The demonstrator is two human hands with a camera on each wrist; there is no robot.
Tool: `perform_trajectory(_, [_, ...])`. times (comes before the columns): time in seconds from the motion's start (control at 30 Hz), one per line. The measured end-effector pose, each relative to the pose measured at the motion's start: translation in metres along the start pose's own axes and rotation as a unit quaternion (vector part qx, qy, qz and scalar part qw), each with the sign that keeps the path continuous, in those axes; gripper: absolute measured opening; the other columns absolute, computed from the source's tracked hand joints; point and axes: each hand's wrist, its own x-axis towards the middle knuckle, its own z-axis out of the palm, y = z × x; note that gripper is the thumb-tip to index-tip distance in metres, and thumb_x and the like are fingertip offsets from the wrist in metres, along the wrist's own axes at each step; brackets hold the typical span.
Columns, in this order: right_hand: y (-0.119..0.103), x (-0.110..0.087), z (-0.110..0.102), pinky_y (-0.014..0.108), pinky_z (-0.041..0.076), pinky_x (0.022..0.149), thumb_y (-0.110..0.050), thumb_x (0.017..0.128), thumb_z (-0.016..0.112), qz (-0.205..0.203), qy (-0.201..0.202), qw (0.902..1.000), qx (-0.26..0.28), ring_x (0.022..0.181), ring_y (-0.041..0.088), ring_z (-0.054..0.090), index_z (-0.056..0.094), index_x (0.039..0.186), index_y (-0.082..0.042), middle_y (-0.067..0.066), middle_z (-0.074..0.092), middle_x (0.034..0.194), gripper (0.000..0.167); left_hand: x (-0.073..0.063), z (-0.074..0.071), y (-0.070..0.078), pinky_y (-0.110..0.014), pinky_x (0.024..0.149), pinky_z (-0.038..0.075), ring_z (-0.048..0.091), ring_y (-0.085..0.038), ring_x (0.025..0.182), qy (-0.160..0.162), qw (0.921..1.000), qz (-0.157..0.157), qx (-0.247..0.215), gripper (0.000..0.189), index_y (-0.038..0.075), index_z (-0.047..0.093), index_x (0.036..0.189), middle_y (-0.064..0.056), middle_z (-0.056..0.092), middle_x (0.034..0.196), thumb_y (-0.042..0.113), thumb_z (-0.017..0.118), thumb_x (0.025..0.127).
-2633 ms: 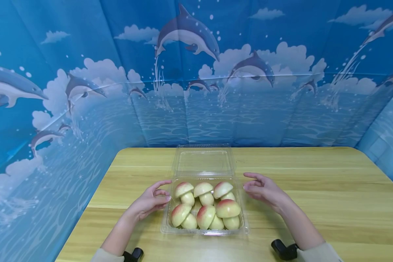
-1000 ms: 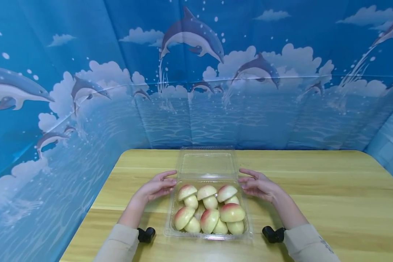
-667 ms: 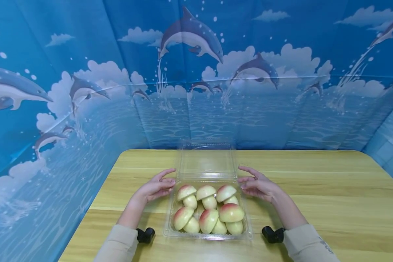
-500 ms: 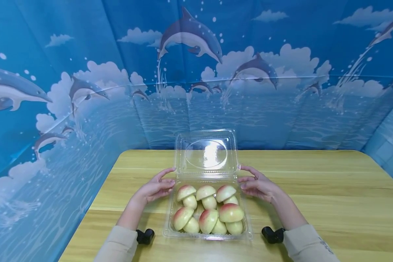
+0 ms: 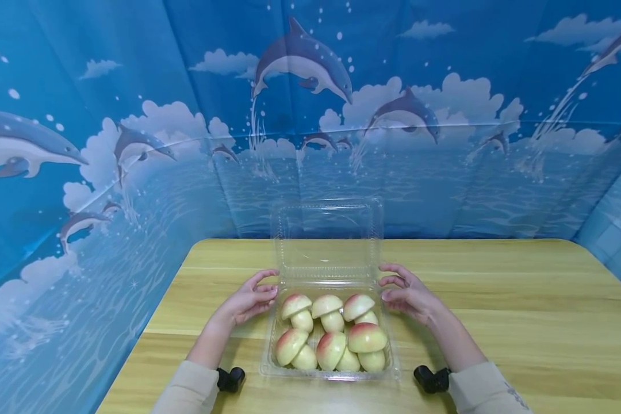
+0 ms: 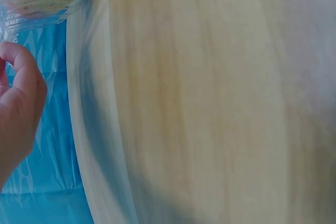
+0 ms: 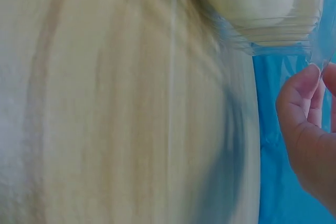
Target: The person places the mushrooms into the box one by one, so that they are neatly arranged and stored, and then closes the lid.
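Observation:
A clear plastic clamshell box [image 5: 333, 376] stands on the table, its lid [image 5: 327, 236] tilted up at the back. Inside its base lie several pale yellow-green mushrooms [image 5: 366, 338] with reddish blush on their caps. At the box's left side, near the hinge, my left hand [image 5: 245, 302] holds the edge with bent fingers. On the opposite side my right hand [image 5: 411, 296] does likewise. In the right wrist view, the thumb [image 7: 304, 85] and a finger meet the plastic rim. The left wrist view shows only part of the hand, its fingertips at the plastic.
The wood-grain table [image 5: 497, 322] extends to both sides. Behind it hangs a blue curtain [image 5: 310, 184] printed with dolphins. Black devices are strapped at the left wrist [image 5: 231, 379] and right wrist [image 5: 432, 379].
Both hands moved in to the box's sides near the hinge. The lid has risen from lying back on the table to a raised, tilted position. The mushrooms have stayed in place.

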Motion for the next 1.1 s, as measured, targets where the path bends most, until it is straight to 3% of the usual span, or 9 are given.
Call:
perform_trajectory(0.2, [0.0037, -0.0019, 0.0005, 0.025, 0.048, 0.067, 0.013, 0.082, 0.055, -0.007, -0.002, 0.9998, 0.02, 0.073, 0.012, 0.056, 0.047, 0.119, -0.014, 0.005, 0.049, 0.101, 0.047, -0.0007, 0.0003, -0.0022, -0.017, 0.061, 0.046, 0.053, -0.008, 0.069, 0.0, 1.0, 0.001, -0.001, 0.049, -0.001, 0.029, 0.137, -0.002, 0.053, 0.089, -0.006, 0.049, 0.092])
perform_trajectory(0.47, [0.0062, -0.0055, 0.0021, 0.024, 0.048, 0.065, 0.014, 0.081, 0.055, -0.012, 0.003, 0.9995, 0.03, 0.074, 0.012, 0.055, 0.054, 0.105, -0.016, 0.004, 0.05, 0.095, 0.038, -0.004, 0.0011, -0.0028, -0.018, 0.062, 0.046, 0.053, -0.011, 0.072, -0.004, 0.9999, -0.004, 0.016, 0.028, 0.014, 0.048, 0.117, -0.001, 0.054, 0.087, -0.002, 0.049, 0.094])
perform_trajectory(0.7, [0.0097, -0.0051, 0.0031, 0.024, 0.049, 0.068, 0.014, 0.081, 0.053, -0.014, 0.017, 0.999, 0.038, 0.075, 0.011, 0.056, 0.058, 0.1, -0.017, 0.002, 0.051, 0.089, 0.036, -0.0046, 0.0001, -0.0021, -0.018, 0.063, 0.047, 0.055, -0.009, 0.071, -0.008, 0.9994, -0.008, 0.032, 0.029, 0.009, 0.045, 0.122, -0.002, 0.056, 0.086, 0.0, 0.047, 0.095])
perform_trajectory(0.9, [0.0083, -0.0058, 0.004, 0.023, 0.05, 0.069, 0.015, 0.081, 0.053, -0.013, 0.023, 0.9979, 0.06, 0.074, 0.011, 0.057, 0.061, 0.095, -0.018, 0.002, 0.052, 0.087, 0.036, -0.0026, 0.0007, 0.0009, -0.018, 0.063, 0.047, 0.055, -0.009, 0.071, -0.008, 0.9997, -0.009, 0.019, 0.032, 0.007, 0.043, 0.125, -0.001, 0.056, 0.084, -0.001, 0.048, 0.095])
perform_trajectory(1.1, [0.0072, -0.0076, 0.0018, 0.022, 0.051, 0.064, 0.011, 0.087, 0.048, -0.005, -0.007, 0.9967, 0.081, 0.073, 0.012, 0.059, 0.063, 0.092, -0.02, 0.003, 0.058, 0.089, 0.034, -0.0032, -0.0003, 0.0047, -0.015, 0.058, 0.045, 0.055, -0.006, 0.07, -0.018, 0.9992, 0.0, 0.037, 0.04, -0.003, 0.041, 0.131, -0.001, 0.055, 0.085, -0.008, 0.046, 0.091])
